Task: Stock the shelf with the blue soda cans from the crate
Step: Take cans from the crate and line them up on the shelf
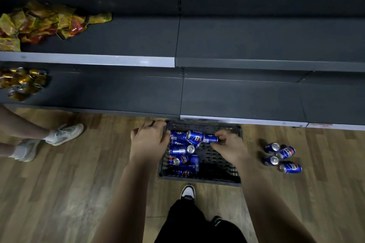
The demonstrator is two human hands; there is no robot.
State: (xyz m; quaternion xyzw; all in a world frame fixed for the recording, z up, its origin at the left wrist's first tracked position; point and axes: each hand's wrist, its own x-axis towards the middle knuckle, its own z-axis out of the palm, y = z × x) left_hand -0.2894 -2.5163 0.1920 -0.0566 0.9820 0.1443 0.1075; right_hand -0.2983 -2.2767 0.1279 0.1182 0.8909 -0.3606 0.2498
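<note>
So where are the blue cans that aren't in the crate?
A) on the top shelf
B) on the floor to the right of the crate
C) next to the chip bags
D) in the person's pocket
B: four loose blue cans lie on the wooden floor to the right of the black crate, while the shelf in front holds no blue cans.

We see yellow and red snack packets (pixel 39 22) heaped at the upper left, gold cans (pixel 22 83) piled below them, and a bystander's white sneakers (pixel 66 134) on the wood-plank floor (pixel 79 183) nearby; our own black-and-white shoe (pixel 188 192) points forward.
</note>
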